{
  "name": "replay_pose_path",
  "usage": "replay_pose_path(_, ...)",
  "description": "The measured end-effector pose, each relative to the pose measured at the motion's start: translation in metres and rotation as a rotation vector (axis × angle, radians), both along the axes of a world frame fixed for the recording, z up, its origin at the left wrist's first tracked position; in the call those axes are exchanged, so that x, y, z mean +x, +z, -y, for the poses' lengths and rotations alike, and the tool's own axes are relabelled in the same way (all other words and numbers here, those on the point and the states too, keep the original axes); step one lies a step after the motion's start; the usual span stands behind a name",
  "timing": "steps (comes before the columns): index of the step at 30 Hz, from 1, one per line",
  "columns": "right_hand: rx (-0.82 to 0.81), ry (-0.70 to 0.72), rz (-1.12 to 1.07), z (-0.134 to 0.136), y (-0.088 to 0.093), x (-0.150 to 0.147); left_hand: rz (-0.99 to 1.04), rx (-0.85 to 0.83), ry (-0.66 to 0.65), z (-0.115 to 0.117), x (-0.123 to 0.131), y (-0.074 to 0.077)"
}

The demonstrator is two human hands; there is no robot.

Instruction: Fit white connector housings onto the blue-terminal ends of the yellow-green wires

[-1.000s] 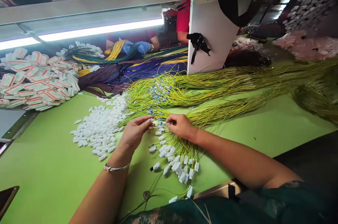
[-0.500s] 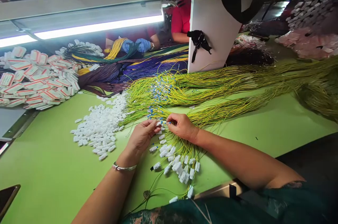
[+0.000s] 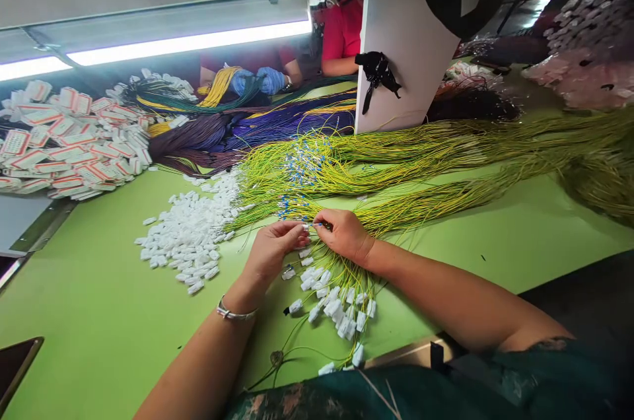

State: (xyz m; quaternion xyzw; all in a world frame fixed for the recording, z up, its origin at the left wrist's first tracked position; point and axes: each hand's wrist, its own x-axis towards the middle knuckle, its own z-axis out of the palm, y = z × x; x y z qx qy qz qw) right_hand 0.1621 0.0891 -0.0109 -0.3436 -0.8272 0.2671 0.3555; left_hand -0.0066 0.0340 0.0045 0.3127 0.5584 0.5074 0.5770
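Between its thumb and fingertips my left hand pinches a small white connector housing, mostly covered by the fingers. Right beside it my right hand is closed on the blue-tipped end of a yellow-green wire, and the two hands' fingertips nearly meet. Under the right hand runs a bundle of yellow-green wires. Below the hands hang wires with white connectors on their ends. To the left lies a heap of loose white connector housings.
White blocks with red-edged faces are piled at far left. Purple and blue wires lie behind the green ones. A white upright panel stands on the green table. Across from me, a co-worker in blue gloves handles wires.
My hands have drawn closer together; the white housing in my left hand now meets or nearly meets the wire end in my right. The view has shifted slightly.
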Motion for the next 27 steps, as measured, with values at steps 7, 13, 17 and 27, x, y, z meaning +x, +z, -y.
replay_pose_path(7,-0.064,-0.014,-0.057,-0.002,0.000,0.001,0.003,-0.024,-0.031,-0.001,-0.004,-0.002)
replay_pose_path(13,-0.031,-0.001,-0.056,-0.002,0.000,0.001,0.059,-0.031,-0.043,-0.002,-0.006,-0.001)
replay_pose_path(17,0.008,0.036,-0.021,-0.001,0.001,0.001,0.060,-0.018,-0.026,-0.001,-0.004,-0.001)
replay_pose_path(27,0.065,0.105,0.037,-0.002,0.002,0.001,-0.169,0.054,-0.026,-0.002,0.004,-0.001)
